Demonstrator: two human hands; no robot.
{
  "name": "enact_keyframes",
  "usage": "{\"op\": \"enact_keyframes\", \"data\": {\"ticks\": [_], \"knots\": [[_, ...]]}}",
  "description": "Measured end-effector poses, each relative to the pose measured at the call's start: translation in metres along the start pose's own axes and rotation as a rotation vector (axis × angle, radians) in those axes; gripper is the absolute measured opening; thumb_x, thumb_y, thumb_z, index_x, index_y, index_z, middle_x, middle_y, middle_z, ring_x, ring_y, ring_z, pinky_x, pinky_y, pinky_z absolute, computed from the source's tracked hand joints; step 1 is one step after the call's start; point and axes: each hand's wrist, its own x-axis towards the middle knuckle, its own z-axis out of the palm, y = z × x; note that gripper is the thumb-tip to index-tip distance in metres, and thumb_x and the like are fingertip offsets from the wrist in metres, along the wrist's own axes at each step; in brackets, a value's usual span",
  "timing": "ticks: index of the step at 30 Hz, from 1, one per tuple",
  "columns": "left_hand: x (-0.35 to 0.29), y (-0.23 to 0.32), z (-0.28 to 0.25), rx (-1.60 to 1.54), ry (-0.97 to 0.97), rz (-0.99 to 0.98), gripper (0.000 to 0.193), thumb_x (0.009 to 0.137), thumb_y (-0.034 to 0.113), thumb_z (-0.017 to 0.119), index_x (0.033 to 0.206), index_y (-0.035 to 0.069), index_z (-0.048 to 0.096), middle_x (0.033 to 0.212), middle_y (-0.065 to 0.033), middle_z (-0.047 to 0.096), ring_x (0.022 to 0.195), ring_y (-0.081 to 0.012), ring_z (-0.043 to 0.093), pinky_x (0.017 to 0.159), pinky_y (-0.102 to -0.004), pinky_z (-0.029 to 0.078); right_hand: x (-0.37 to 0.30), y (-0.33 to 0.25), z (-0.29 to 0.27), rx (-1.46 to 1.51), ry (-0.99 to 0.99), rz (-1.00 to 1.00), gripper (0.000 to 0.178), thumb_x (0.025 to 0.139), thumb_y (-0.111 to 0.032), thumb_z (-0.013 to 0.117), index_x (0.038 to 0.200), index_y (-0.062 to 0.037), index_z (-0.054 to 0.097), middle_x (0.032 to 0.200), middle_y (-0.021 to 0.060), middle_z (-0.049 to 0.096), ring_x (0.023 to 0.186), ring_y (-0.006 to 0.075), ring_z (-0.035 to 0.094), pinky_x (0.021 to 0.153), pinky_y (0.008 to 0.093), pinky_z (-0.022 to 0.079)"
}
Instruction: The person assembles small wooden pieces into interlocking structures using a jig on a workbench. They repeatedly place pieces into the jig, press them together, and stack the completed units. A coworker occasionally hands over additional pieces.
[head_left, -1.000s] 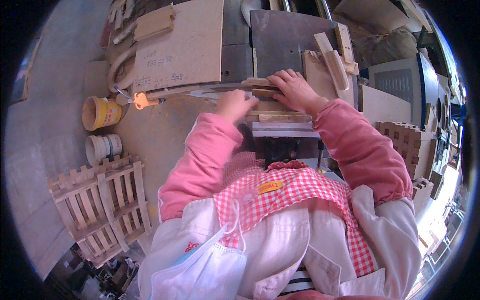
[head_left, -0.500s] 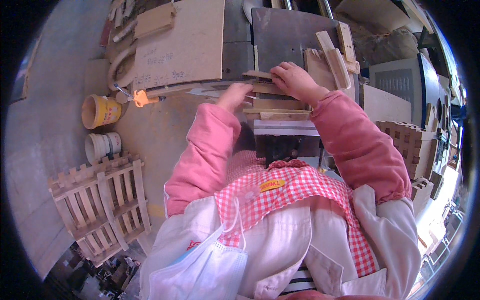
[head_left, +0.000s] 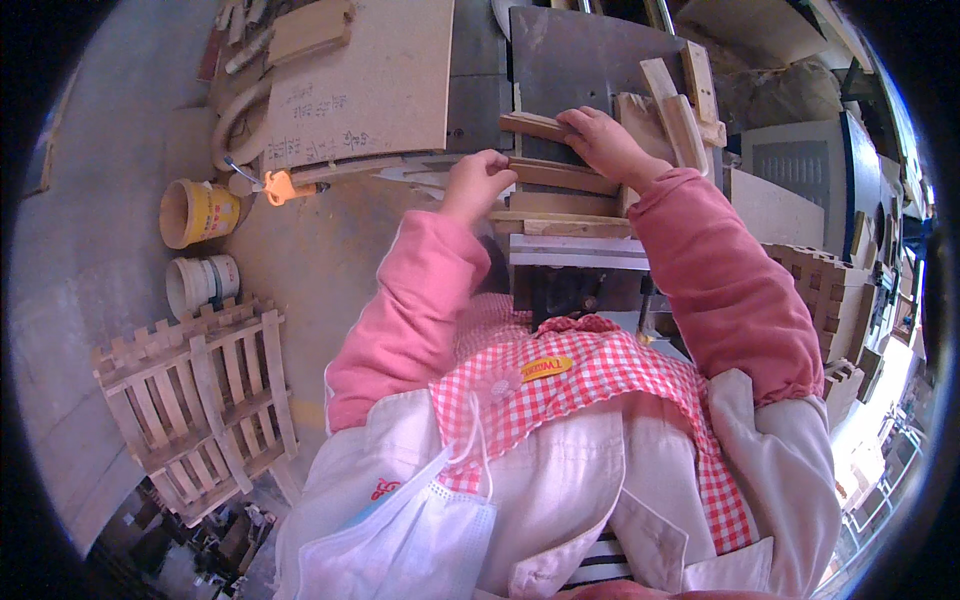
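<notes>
On a dark metal machine table [head_left: 590, 60], my right hand [head_left: 612, 147] has its fingers closed over the right end of a short wooden strip [head_left: 533, 126]. That strip lies slightly tilted, its left end reaching past the table's seam. My left hand [head_left: 478, 184] is closed in a pinch at the left end of a second wooden strip [head_left: 562, 176], nearer to me; the thumb's contact is partly hidden. A further strip [head_left: 562, 226] lies across the near side, beside a pale metal edge [head_left: 575, 252].
To the right lie several loose wood offcuts [head_left: 672, 115]. A large pale board [head_left: 365, 80] covers the left part of the table. An orange-handled tool [head_left: 285, 188] is at its edge. Buckets [head_left: 200, 214] and a slatted wooden crate [head_left: 205, 410] stand on the floor at left.
My left hand has moved up and right to the end of the nearer strip. The strip under my right hand has shifted up and tilts differently; the right hand moved slightly right and up.
</notes>
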Motion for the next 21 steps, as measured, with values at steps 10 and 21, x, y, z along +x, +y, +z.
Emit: {"op": "enact_keyframes", "data": {"ticks": [10, 21], "knots": [[-0.001, -0.008, -0.001, -0.111, 0.055, -0.008, 0.028, 0.079, 0.014, 0.067, 0.102, -0.002, 0.063, 0.085, -0.012, 0.068, 0.076, -0.0196, 0.066, 0.066, -0.0312, 0.051, -0.006, -0.004, 0.002, -0.015, 0.077, -0.062, 0.021, 0.089, -0.014, 0.054, 0.107, -0.0063, 0.058, 0.101, 0.0169, 0.059, 0.1, 0.0384, 0.054, 0.088, 0.0444, 0.045], [-0.005, 0.013, -0.004, -0.419, 0.069, -0.302, 0.035, 0.081, 0.009, 0.063, 0.11, -0.007, 0.053, 0.089, -0.0154, 0.067, 0.071, -0.0191, 0.066, 0.063, -0.0299, 0.052, -0.01, -0.014, 0.002, -0.092, 0.128, -0.081, 0.02, 0.089, -0.015, 0.053, 0.106, -0.008, 0.059, 0.101, 0.0149, 0.059, 0.099, 0.0364, 0.055, 0.087, 0.0435, 0.046]]}}
